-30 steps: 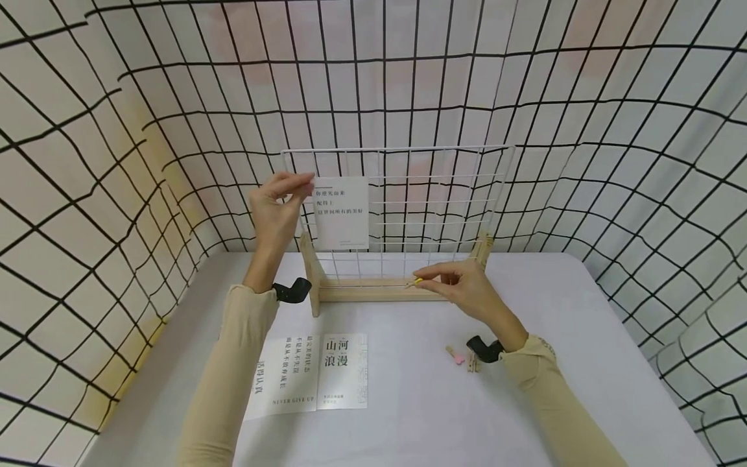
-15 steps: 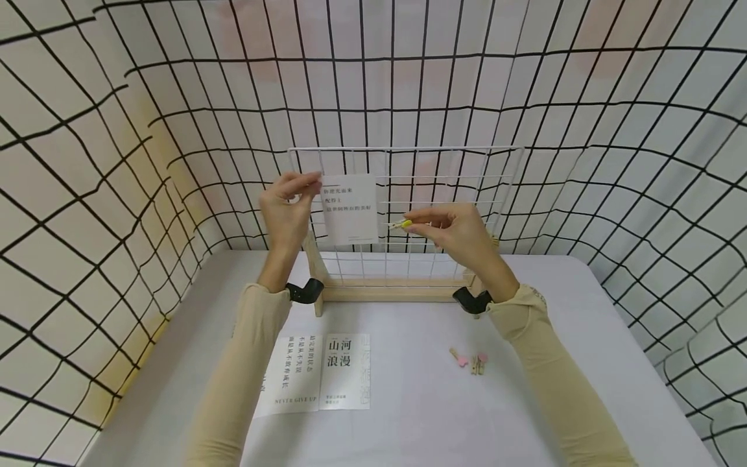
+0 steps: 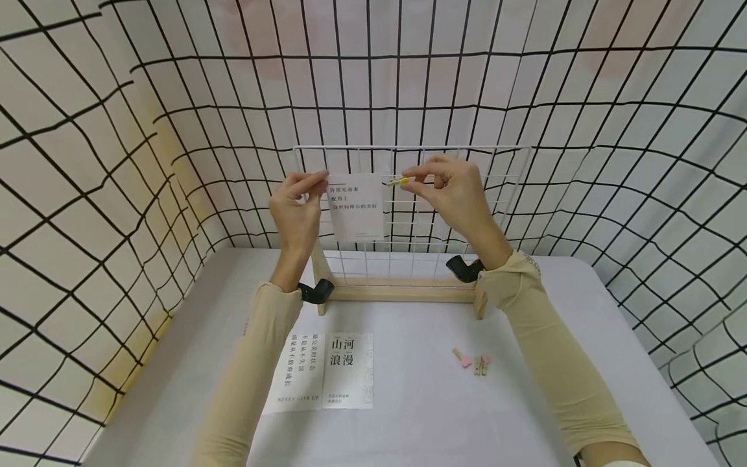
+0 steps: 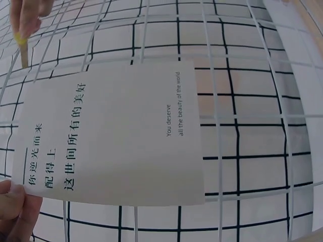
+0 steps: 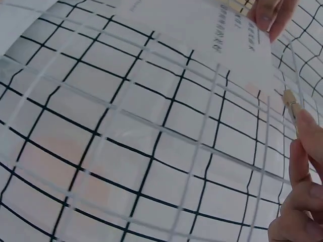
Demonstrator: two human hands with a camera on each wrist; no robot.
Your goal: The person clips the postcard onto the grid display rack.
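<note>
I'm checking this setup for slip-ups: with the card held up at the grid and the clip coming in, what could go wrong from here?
1. The left hand pinches only the top left corner of the card, so the card may tilt or slide before it is clipped.
2. The right hand holds the small clip by its fingertips; it could slip and drop.
3. Pushing on the grid might tip its stand.

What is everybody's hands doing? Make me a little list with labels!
Left hand: pinches the top left corner of the white card, keeping it against the wire grid
Right hand: pinches a small yellow clothespin by the card's top right corner
On the table: two printed cards, small pink clothespins
Grid stand: wooden base
</note>
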